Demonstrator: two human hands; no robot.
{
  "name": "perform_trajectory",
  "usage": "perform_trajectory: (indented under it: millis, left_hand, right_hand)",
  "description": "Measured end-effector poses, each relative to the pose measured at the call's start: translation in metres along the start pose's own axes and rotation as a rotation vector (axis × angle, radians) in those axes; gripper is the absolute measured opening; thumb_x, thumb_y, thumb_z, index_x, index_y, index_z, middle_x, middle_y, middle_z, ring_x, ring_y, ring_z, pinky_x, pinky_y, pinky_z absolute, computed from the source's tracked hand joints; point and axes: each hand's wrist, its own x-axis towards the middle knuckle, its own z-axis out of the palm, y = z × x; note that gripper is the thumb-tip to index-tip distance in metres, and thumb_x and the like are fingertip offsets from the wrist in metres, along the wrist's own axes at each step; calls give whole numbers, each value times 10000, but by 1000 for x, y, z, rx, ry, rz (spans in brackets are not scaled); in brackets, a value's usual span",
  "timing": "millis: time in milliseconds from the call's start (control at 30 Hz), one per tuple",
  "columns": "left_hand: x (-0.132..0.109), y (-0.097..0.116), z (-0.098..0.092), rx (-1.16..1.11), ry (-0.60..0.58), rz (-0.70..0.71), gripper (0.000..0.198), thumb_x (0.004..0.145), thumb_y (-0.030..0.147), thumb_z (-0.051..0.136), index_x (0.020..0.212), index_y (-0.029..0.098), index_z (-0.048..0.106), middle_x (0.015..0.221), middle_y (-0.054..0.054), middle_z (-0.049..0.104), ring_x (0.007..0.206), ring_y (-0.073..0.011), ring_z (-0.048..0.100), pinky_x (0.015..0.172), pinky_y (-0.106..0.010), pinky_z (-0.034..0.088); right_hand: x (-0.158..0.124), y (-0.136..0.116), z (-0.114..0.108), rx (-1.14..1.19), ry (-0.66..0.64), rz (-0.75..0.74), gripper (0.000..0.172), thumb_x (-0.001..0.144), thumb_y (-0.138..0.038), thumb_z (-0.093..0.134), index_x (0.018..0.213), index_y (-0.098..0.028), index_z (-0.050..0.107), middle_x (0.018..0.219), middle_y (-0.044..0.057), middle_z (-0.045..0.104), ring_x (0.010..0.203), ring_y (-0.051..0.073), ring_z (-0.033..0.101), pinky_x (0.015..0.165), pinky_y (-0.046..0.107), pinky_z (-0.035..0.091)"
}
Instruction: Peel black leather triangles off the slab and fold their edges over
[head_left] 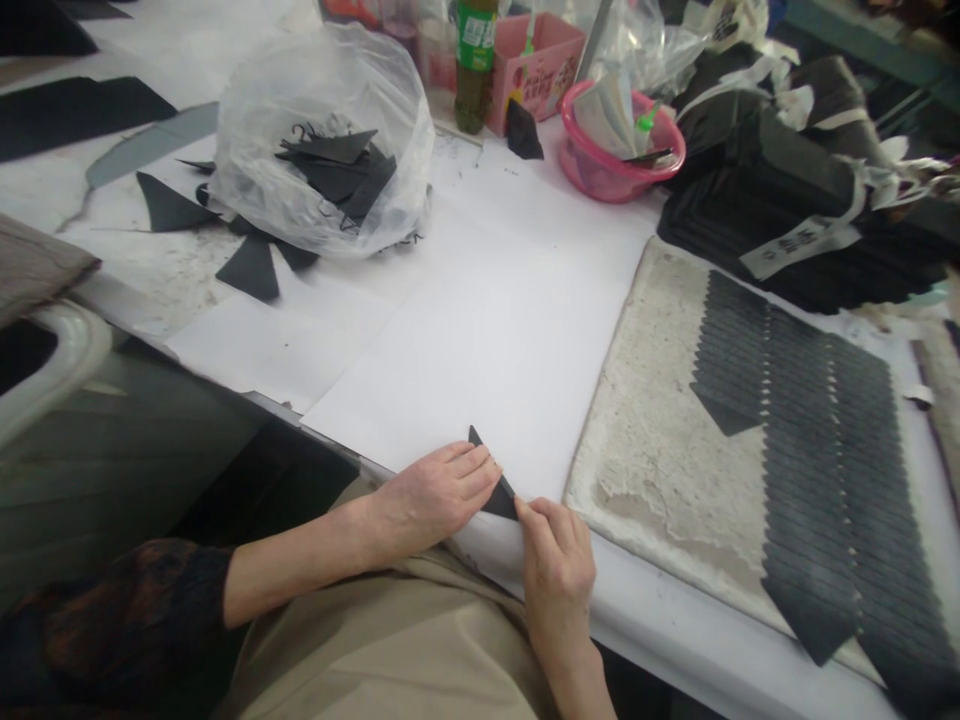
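Observation:
A small black pointed piece of sheet material (501,498), leather or fabric, lies at the front edge of the white-covered table (517,320). My left hand (442,495) rests over it with fingers together, pressing it down and covering its middle. At its right corner, my right hand (556,560) pinches the edge between thumb and forefinger. One tip of the piece sticks out beyond my left fingertips. To the right, overlapping rows of similar black pieces (810,440) lie on a worn grey board (660,400).
A clear plastic bag (322,130) holds black pieces, with loose ones (251,268) beside it. Behind stand a green-labelled bottle (475,60), a pink box (536,70) and a pink basin (622,165). Tied black stacks (787,190) sit at the back right. A white chair (67,350) is at left.

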Motion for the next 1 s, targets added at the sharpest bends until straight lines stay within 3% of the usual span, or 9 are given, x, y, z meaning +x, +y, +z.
perform_trajectory:
  millis: [433, 633, 767, 1000]
  left_hand:
    - [1, 11, -4, 84, 0, -11, 314, 964, 149, 454, 1259, 71, 533, 1199, -175, 591, 1173, -309, 530, 939, -430, 476]
    - [7, 13, 0, -6, -7, 39, 236, 967, 93, 429, 1131, 64, 597, 1178, -142, 602, 1150, -257, 540, 978, -399, 461]
    - [9, 14, 2, -17, 37, 40, 256, 977, 95, 419, 1180, 63, 571, 1148, -133, 619, 1130, -243, 552, 945, -387, 482]
    - [9, 18, 1, -2, 33, 40, 258, 973, 127, 452, 1206, 86, 554, 1133, -142, 625, 1129, -262, 560, 894, -390, 505]
  right_hand:
    - [-9, 2, -2, -13, 10, 17, 227, 973, -143, 474, 1120, -201, 638, 959, 69, 618, 846, 179, 515, 759, 332, 425]
    - [-11, 2, -3, -5, 35, 25, 224, 954, -110, 506, 1114, -197, 636, 941, 64, 616, 844, 173, 519, 760, 322, 425]
    - [-15, 6, -4, 24, 61, 41, 141, 932, -108, 553, 998, -192, 645, 932, 57, 628, 853, 172, 540, 777, 319, 430]
    - [-18, 8, -6, 23, 38, 49, 163, 931, -107, 553, 1026, -203, 644, 931, 55, 636, 846, 175, 547, 770, 319, 431]
